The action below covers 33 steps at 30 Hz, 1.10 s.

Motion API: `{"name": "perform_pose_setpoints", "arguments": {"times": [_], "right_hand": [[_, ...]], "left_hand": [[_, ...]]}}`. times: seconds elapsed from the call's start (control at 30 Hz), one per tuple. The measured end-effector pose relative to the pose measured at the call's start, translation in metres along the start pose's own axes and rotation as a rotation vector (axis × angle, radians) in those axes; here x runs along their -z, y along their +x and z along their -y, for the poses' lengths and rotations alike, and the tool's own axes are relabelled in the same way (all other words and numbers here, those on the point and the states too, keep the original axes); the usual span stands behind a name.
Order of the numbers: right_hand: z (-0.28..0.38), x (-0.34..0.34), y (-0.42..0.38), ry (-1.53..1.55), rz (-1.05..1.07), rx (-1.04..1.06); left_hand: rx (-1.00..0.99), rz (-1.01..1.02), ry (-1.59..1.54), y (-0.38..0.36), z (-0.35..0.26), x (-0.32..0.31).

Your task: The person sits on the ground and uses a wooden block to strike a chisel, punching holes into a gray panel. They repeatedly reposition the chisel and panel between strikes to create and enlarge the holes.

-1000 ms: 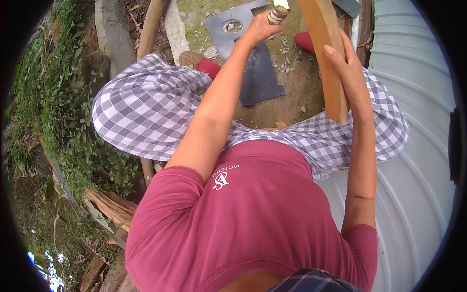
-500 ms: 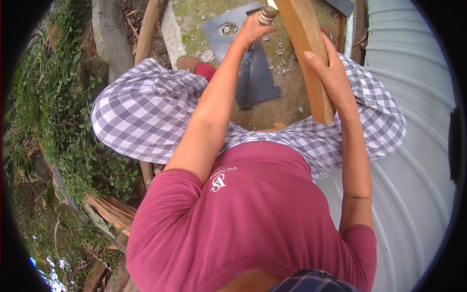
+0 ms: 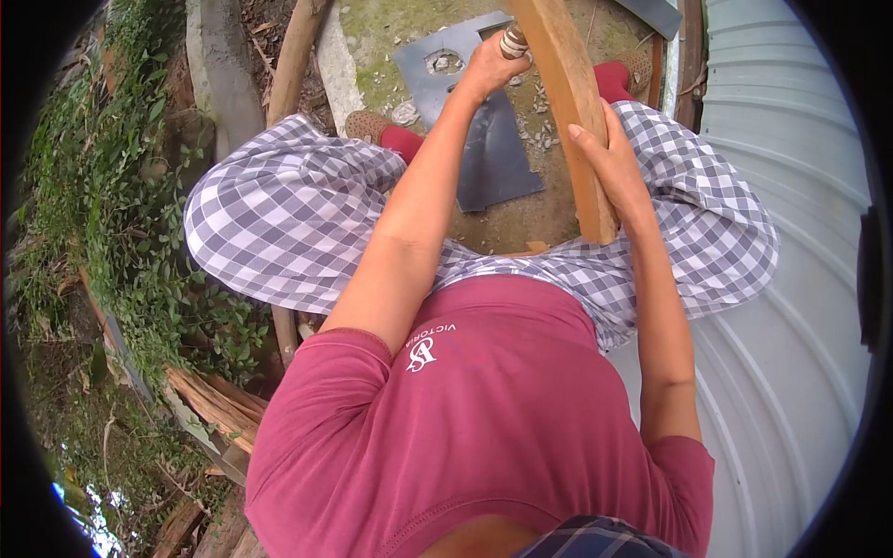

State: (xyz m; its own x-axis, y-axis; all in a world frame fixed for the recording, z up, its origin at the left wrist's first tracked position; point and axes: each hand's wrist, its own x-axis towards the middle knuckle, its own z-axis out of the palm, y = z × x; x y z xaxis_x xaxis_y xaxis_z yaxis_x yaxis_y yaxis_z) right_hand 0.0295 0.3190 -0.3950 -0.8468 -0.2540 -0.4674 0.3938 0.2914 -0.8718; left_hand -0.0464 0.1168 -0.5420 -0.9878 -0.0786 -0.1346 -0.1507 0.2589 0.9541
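My left hand (image 3: 490, 73) is closed round a handle with pale wrapping (image 3: 513, 42). The rest of that tool is hidden, so its kind cannot be told. Right beside it, a long, thick wooden beam (image 3: 569, 93) slants from the top of the view down toward my lap. My right hand (image 3: 614, 167) grips the beam's near part, thumb on top and fingers out of sight on the far side. Beneath my left arm, a dark grey sheet (image 3: 493, 158) with a ragged hole lies on the ground.
Stone chips (image 3: 541, 139) are scattered over the mossy ground between my feet. My checkered trouser legs (image 3: 288, 219) spread to both sides. Corrugated metal sheeting (image 3: 781, 186) runs along the right. Green plants (image 3: 139, 205), a wooden pole (image 3: 298, 56) and split wood (image 3: 214, 405) are on the left.
The beam's near end has swung left, and my right hand has moved left and slightly down with it. My left hand keeps its hold on the handle, now closer to the beam.
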Motion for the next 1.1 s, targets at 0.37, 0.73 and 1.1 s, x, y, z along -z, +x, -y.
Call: {"name": "perform_pose_setpoints", "arguments": {"times": [0.37, 0.73, 1.1], "right_hand": [[-0.029, 0.013, 0.007, 0.135, -0.133, 0.011], [-0.033, 0.009, 0.010, 0.025, -0.138, 0.041], [-0.036, 0.007, 0.015, -0.005, -0.130, 0.024]], "left_hand": [[0.004, -0.781, -0.240, -0.012, 0.019, 0.027], [-0.129, -0.635, -0.104, -0.012, -0.004, -0.003], [-0.120, -0.700, -0.117, -0.014, -0.011, 0.004]]}}
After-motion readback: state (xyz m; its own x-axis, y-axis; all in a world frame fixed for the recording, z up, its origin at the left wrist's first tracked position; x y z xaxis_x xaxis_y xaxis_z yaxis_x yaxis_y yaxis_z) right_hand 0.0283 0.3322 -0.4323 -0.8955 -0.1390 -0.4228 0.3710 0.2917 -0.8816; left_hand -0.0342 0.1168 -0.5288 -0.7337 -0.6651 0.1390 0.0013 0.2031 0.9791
